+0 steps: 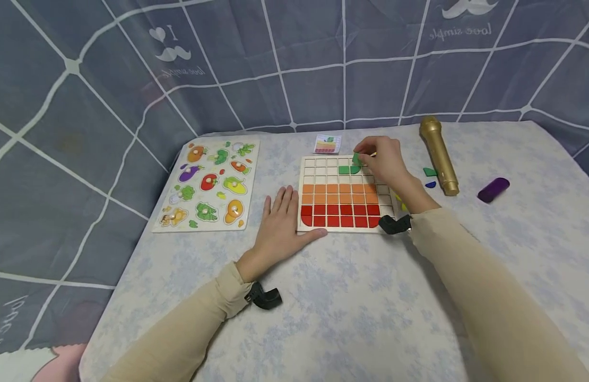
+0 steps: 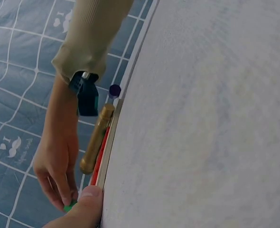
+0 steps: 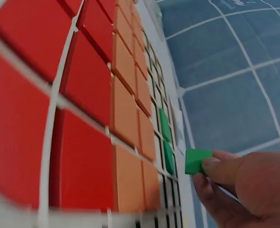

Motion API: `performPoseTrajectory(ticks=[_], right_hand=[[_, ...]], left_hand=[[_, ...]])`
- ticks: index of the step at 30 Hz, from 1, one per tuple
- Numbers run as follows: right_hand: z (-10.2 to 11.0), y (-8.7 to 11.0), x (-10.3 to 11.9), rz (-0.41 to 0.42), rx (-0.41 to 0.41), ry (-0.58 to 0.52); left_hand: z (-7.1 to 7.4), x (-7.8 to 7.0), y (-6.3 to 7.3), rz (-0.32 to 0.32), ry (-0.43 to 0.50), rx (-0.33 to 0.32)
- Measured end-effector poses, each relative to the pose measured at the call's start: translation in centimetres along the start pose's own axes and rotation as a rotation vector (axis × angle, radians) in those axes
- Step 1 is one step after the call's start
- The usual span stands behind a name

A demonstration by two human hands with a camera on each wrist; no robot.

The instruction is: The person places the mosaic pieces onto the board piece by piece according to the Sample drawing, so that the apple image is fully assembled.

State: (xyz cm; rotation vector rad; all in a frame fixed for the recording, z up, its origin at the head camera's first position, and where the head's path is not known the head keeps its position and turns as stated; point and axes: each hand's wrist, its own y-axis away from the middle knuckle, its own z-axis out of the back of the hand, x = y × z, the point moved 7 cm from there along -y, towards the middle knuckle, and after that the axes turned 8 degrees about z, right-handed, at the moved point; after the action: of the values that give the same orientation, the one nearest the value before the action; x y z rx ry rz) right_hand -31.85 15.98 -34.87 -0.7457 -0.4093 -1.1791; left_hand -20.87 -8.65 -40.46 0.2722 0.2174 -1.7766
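Observation:
A white grid board [image 1: 308,179] lies on the table, with red tiles [image 1: 346,210] along the near rows and orange tiles [image 1: 339,193] above them. Two green pieces [image 1: 344,170] sit side by side in an upper row, the right one with a rounded corner. My right hand [image 1: 384,159] pinches a green tile [image 3: 195,160] between thumb and finger, just over the board's upper part. My left hand [image 1: 278,227] lies flat at the board's lower left corner, fingers straight along the left side and thumb by the near edge.
A small pattern card [image 1: 327,144] lies behind the board. To the left is a vegetable puzzle board [image 1: 213,183]. On the right are a gold microphone [image 1: 439,155], a purple cylinder [image 1: 493,190], and loose green [image 1: 429,172] and blue [image 1: 430,184] pieces. A curtain hangs behind.

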Motion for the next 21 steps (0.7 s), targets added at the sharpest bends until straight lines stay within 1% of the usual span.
performPoseTrajectory(ticks=[2,6,11,16,21], right_hand=[[-0.3,-0.2,0.0,-0.006,-0.012,0.007],[-0.7,0.0,-0.4,-0.015,-0.007,0.025],[-0.8,0.4,-0.7,0.005,-0.025,0.075],[-0.6,0.8,-0.7,0.011,-0.045,0.106],[-0.3,1.7,-0.2,0.009,-0.055,0.098]], left_hand=[[-0.1,-0.3,0.0,-0.009,0.008,-0.002],[-0.4,-0.7,0.0,-0.014,0.001,-0.009],[-0.5,-0.8,0.0,-0.019,-0.010,-0.009],[-0.5,-0.5,-0.1,-0.012,-0.009,-0.009],[-0.3,0.1,-0.1,0.002,-0.011,-0.015]])
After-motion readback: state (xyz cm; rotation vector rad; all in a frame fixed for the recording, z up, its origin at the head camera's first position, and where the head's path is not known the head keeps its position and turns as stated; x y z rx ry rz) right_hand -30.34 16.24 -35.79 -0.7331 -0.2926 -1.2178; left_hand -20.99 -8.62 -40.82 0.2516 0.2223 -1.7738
